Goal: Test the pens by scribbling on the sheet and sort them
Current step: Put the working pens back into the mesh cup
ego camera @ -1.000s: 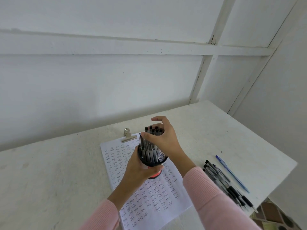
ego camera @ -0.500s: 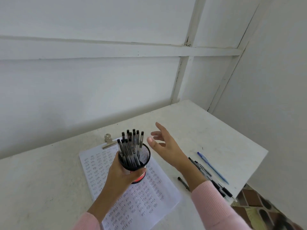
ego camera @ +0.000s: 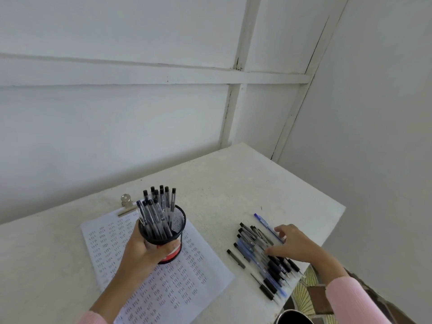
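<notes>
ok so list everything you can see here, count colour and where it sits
pen holder: one, black mesh with a red base, over the sheet
pens in holder: about a dozen, clear with black caps, standing in it
sheet: one, white, covered in scribbles, on the table
binder clip: one, silver, at the sheet's far edge
loose pens: a pile, black and blue, on the table's right side
table: one, white, against the wall
dark cup: one, at the bottom edge, partly cut off
left hand: one, pink sleeve, grips the pen holder
right hand: one, pink sleeve, fingers spread on the loose pens
</notes>
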